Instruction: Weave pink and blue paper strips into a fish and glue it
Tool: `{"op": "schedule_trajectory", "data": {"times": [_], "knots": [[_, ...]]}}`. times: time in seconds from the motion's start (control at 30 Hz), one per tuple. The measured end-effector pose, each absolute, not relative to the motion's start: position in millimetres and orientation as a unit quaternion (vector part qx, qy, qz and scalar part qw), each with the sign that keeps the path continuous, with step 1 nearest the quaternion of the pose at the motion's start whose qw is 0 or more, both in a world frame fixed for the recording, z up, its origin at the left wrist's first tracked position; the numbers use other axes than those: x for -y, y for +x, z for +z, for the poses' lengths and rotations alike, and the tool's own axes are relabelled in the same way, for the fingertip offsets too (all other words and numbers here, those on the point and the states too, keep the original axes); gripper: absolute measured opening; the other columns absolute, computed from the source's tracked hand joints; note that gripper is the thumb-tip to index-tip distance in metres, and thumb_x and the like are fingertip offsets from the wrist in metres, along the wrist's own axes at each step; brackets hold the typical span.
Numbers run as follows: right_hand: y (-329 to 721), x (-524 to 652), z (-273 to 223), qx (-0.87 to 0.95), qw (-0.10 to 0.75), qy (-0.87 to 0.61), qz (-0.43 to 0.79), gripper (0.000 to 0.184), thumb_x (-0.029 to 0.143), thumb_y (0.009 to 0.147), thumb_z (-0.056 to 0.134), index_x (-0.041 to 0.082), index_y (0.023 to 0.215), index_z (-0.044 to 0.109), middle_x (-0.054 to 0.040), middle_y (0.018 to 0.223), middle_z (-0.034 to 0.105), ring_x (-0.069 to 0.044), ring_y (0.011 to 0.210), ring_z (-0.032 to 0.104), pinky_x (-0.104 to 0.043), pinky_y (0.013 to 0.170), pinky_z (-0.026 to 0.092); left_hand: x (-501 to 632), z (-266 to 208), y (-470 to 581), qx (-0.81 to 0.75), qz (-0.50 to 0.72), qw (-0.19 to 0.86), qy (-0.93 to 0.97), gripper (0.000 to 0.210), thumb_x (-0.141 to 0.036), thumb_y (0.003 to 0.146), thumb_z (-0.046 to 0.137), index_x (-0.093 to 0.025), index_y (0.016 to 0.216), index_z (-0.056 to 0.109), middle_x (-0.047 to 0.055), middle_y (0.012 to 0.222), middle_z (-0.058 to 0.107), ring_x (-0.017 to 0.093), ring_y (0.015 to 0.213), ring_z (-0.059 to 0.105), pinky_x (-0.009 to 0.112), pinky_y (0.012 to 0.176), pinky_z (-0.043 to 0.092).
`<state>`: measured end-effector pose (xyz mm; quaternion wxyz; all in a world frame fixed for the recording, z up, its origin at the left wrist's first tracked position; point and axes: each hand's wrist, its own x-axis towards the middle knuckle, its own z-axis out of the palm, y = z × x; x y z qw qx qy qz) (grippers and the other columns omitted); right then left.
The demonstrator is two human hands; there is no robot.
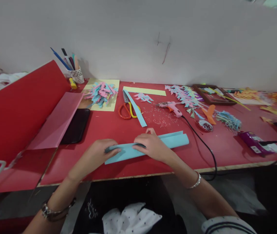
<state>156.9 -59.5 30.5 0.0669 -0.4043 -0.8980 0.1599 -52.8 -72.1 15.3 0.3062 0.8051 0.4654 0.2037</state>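
A folded sheet of light blue paper lies along the front part of the red table. My left hand pinches its left end between thumb and fingers. Near the middle of the sheet, my right hand grips the folded edge, with the thumb on the near side. Dark patches show beside both thumbs; I cannot make out what they are. Beyond the hands lie scissors with one red and one yellow handle. A narrow blue paper strip rests across them.
Behind the scissors are a yellow strip and a pile of pink and blue paper pieces. A pink glue gun trails a black cord to the right. At left lie a black phone, pink paper and a standing red board.
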Motion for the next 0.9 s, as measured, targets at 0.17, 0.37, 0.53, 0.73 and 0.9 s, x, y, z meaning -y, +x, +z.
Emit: {"op": "schedule_trajectory", "data": {"times": [0.17, 0.37, 0.53, 0.73, 0.9], "knots": [[167, 57, 33, 0.894, 0.074, -0.408, 0.169, 0.030, 0.031, 0.090, 0.041, 0.016, 0.069, 0.054, 0.0035, 0.067, 0.059, -0.009, 0.062, 0.046, -0.029, 0.074, 0.018, 76, 17, -55, -0.511, 0.246, 0.330, 0.755, 0.029, -0.043, 0.073, 0.048, -0.018, 0.063, 0.057, -0.001, 0.060, 0.059, 0.012, 0.056, 0.050, 0.019, 0.052, 0.037], [164, 61, 37, 0.903, 0.070, -0.401, 0.138, 0.025, 0.029, 0.090, 0.041, 0.015, 0.078, 0.057, -0.0002, 0.076, 0.063, -0.012, 0.072, 0.051, -0.032, 0.082, 0.015, 79, 19, -50, -0.550, 0.261, 0.338, 0.717, 0.034, -0.047, 0.069, 0.048, -0.017, 0.056, 0.056, -0.001, 0.052, 0.054, 0.011, 0.051, 0.045, 0.019, 0.047, 0.034], [156, 63, 38, 0.908, 0.094, -0.388, 0.127, 0.023, 0.029, 0.090, 0.041, 0.016, 0.080, 0.057, -0.0008, 0.077, 0.064, -0.012, 0.072, 0.052, -0.031, 0.082, 0.016, 79, 23, -46, -0.553, 0.271, 0.339, 0.712, 0.035, -0.048, 0.067, 0.049, -0.016, 0.054, 0.056, -0.002, 0.050, 0.053, 0.011, 0.050, 0.044, 0.019, 0.046, 0.034], [163, 61, 40, 0.901, 0.109, -0.395, 0.143, 0.027, 0.030, 0.091, 0.038, 0.016, 0.074, 0.055, 0.0021, 0.069, 0.059, -0.010, 0.064, 0.047, -0.027, 0.076, 0.019, 81, 28, -45, -0.541, 0.292, 0.389, 0.685, 0.031, -0.044, 0.064, 0.051, -0.016, 0.051, 0.056, -0.002, 0.049, 0.055, 0.011, 0.049, 0.047, 0.018, 0.046, 0.037], [167, 61, 42, 0.900, 0.129, -0.397, 0.125, 0.029, 0.031, 0.091, 0.036, 0.017, 0.074, 0.055, 0.0022, 0.069, 0.059, -0.010, 0.065, 0.047, -0.028, 0.079, 0.019, 82, 32, -44, -0.547, 0.319, 0.401, 0.662, 0.029, -0.043, 0.063, 0.053, -0.017, 0.053, 0.062, 0.000, 0.052, 0.062, 0.013, 0.052, 0.054, 0.019, 0.049, 0.042]]}}
